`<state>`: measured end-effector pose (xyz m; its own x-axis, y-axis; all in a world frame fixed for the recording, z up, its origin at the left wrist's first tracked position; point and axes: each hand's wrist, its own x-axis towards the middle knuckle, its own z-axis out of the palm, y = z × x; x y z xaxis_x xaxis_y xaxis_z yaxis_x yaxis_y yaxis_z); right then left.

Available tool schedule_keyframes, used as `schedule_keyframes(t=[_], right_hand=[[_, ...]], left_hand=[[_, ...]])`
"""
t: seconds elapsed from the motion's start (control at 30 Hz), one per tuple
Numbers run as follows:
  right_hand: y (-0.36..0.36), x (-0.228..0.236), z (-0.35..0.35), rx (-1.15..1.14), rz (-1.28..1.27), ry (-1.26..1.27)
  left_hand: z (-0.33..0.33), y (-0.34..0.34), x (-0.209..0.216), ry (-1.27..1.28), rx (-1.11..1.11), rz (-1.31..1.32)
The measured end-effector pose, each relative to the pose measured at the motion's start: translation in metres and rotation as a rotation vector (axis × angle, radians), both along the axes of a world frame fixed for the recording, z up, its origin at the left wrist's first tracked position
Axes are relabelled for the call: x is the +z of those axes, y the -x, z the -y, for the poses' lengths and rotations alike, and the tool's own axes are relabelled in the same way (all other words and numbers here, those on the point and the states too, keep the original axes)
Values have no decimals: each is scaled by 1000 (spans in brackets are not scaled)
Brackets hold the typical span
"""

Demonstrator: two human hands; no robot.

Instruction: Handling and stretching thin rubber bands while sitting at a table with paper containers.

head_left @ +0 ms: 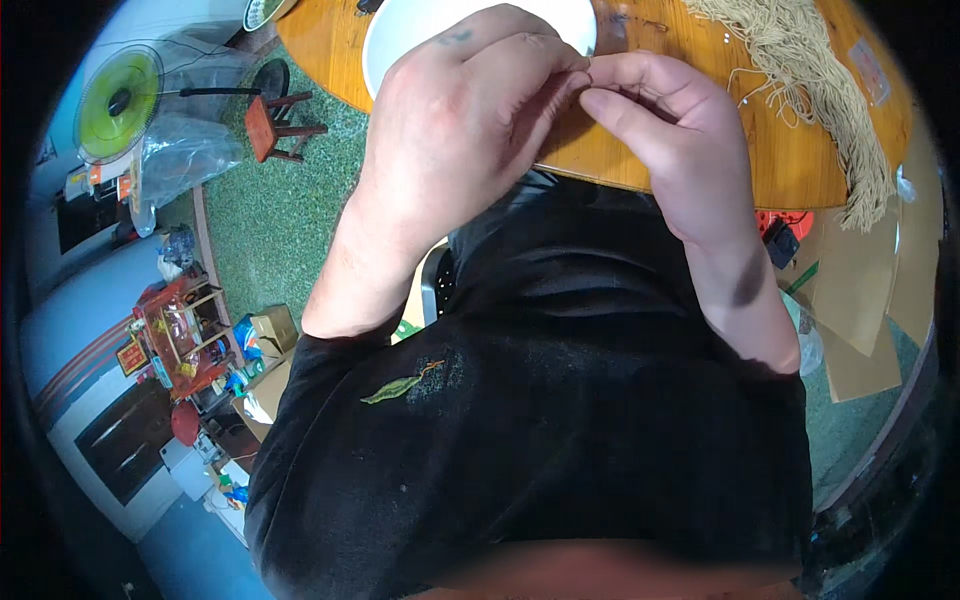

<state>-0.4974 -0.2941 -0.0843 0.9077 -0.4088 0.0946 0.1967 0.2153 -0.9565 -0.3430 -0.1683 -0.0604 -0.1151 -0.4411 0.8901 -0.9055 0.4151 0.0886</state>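
Observation:
My left hand and my right hand meet over the near edge of the round wooden table. Thumbs and fingers are pinched together where the fingertips touch, and whatever lies between them is too small or hidden to make out. Partly behind my left hand is a large white bowl; its inside is mostly covered by the hand. To the right of my right hand, a thick bundle of beige cords lies across the table and hangs over its edge. Loose strands curl out beside it.
A small wooden stool and a green fan stand at the left on the speckled green floor. Flattened cardboard leans below the table at the right. A red shelf with assorted goods stands at the far left.

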Motion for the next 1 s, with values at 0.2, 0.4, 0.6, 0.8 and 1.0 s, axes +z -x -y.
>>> schedule_keyframes(t=[0.2,0.4,0.6,0.8,1.0], right_hand=[[-1,-8,1,-42,26,169],[-2,-13,2,-35,28,155],[0,-16,5,-58,132,194],[-11,-28,-13,-345,95,258],[-7,-42,-7,-161,24,279]], left_hand=[[-13,29,39,-425,182,-251],[-21,42,69,-803,416,-659],[-20,41,69,-804,453,-705],[-2,1,2,-144,-390,-555],[-25,40,67,-819,310,-997]])
